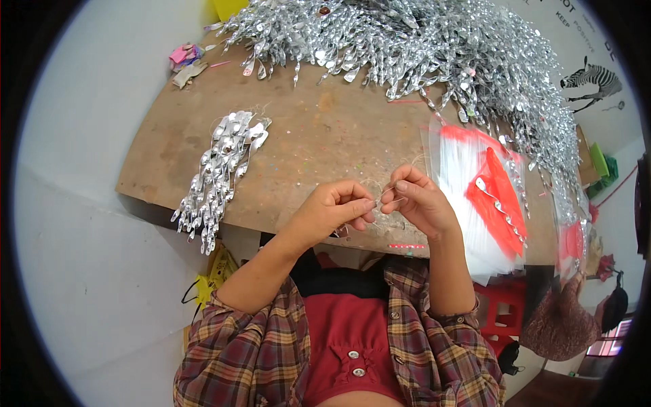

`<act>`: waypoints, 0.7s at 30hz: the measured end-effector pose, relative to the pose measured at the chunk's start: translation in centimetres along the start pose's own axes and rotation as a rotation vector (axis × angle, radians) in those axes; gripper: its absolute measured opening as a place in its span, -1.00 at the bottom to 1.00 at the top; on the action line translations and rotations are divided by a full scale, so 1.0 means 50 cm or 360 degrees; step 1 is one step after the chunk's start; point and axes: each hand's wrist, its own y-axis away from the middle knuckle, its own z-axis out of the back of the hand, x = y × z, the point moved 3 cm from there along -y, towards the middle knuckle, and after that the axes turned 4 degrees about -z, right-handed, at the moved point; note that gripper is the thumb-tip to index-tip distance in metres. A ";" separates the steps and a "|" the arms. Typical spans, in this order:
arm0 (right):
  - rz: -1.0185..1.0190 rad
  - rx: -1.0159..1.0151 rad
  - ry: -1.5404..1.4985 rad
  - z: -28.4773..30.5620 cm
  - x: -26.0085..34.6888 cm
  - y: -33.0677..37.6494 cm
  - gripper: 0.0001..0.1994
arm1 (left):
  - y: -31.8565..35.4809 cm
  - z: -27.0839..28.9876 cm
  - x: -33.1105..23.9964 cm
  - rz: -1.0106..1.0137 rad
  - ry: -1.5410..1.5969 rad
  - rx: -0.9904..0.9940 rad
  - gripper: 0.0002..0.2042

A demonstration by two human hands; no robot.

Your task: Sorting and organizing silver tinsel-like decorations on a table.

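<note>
A thin silver wire piece [388,193] sits pinched between both hands just above the near edge of the brown bench [319,136]. The left hand [332,210] and right hand [420,200] each close a fingertip grip on it, their tips almost touching. Clear bags with red inserts [485,197] lie just right. A small silver bundle [220,169] lies left; a large silver heap [420,47] covers the far side.
</note>
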 end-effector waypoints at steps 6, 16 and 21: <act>0.0050 -0.0065 0.0057 0.011 0.013 -0.003 -0.92 | -0.005 -0.003 0.001 -0.0092 -0.0021 -0.0043 -0.87; 0.0147 -0.0217 0.0293 0.028 0.029 -0.014 -0.93 | -0.026 0.004 0.011 -0.0114 -0.0093 -0.0012 -0.90; 0.0193 -0.0279 0.0380 0.033 0.037 -0.019 -0.93 | -0.027 0.008 0.015 -0.0108 -0.0131 -0.0013 -0.89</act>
